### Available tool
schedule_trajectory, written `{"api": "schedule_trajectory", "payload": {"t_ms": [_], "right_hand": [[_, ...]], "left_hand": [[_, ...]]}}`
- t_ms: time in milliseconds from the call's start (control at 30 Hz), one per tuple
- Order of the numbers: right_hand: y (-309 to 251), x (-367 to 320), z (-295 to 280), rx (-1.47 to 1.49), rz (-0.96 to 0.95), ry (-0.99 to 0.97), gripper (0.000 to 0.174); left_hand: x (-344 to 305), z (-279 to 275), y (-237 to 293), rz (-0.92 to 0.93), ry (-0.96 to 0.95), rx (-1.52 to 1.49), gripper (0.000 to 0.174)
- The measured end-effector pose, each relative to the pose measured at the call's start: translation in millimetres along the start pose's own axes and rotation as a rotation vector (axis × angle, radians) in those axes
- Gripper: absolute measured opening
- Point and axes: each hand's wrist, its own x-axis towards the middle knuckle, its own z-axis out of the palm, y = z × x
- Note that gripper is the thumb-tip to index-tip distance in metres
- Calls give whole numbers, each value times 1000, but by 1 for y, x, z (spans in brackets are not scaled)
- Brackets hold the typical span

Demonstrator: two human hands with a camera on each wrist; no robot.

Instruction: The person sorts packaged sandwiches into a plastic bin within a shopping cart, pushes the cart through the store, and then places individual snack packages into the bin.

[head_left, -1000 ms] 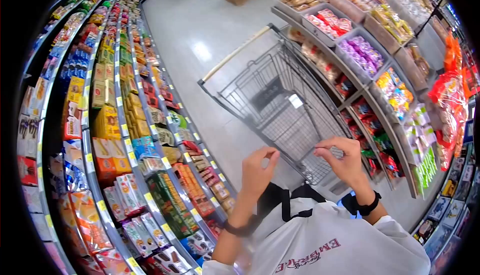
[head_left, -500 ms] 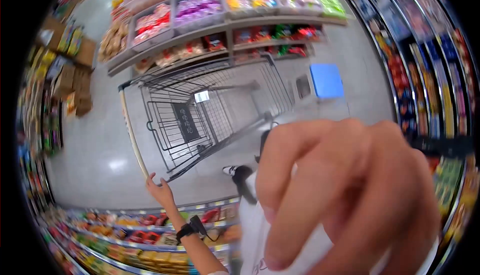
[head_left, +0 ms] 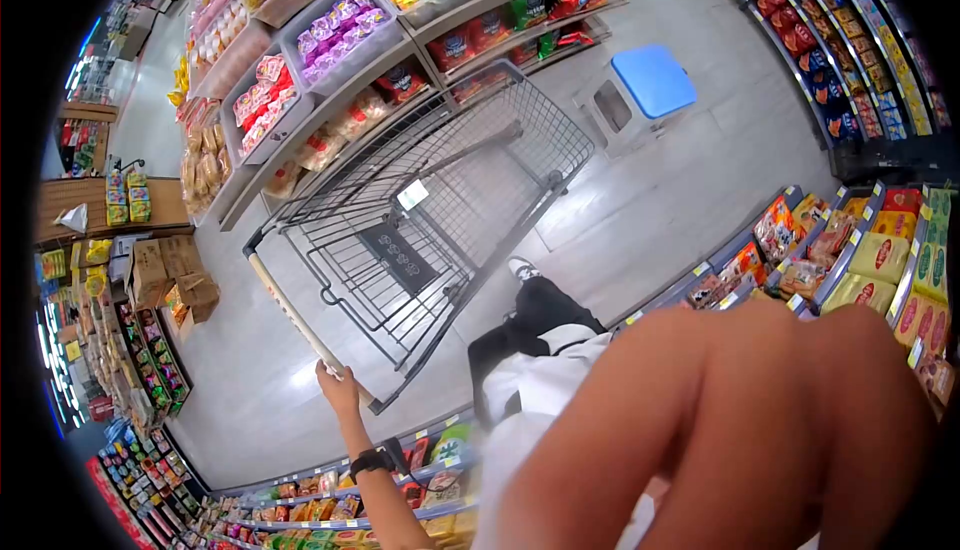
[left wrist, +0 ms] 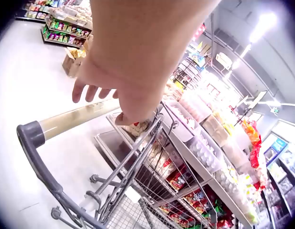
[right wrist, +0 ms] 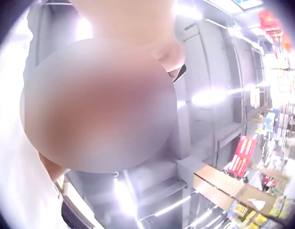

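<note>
A grey wire shopping cart [head_left: 397, 257] stands in the aisle, its basket showing bare wire mesh. My left hand [head_left: 338, 388] is at the near end of its pale handle [head_left: 283, 298]. In the left wrist view the fingers [left wrist: 91, 91] hang over the far side of the handle and the thumb lies on the near side. My right hand [head_left: 720, 420] is raised very close to the head camera, large and out of focus, with bent fingers. A small dark edge [right wrist: 180, 74] shows at its fingers in the right wrist view; I cannot tell whether they hold it.
Bins of packaged snacks [head_left: 335, 35] line a display shelf along the cart's far side. A blue-topped stool [head_left: 652, 82] stands past the cart's front. Snack shelves [head_left: 870, 270] run along the right and near side. Cardboard boxes [head_left: 165, 275] sit on the floor at left.
Both hands were together in front of the body. The left went to the cart handle and the right rose to the head camera. The view has swung round.
</note>
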Motion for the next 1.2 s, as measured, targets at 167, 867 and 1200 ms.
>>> {"api": "schedule_trajectory", "payload": {"t_ms": [167, 867, 1200], "right_hand": [[10, 3, 32, -46, 125, 179, 34], [547, -195, 131, -1050, 650, -609, 57], [541, -233, 145, -1068, 825, -554, 53]], "left_hand": [[30, -19, 9, 172, -109, 28, 64], [212, -41, 1, 1261, -359, 274, 19], [217, -12, -8, 1438, -478, 310, 24]]}}
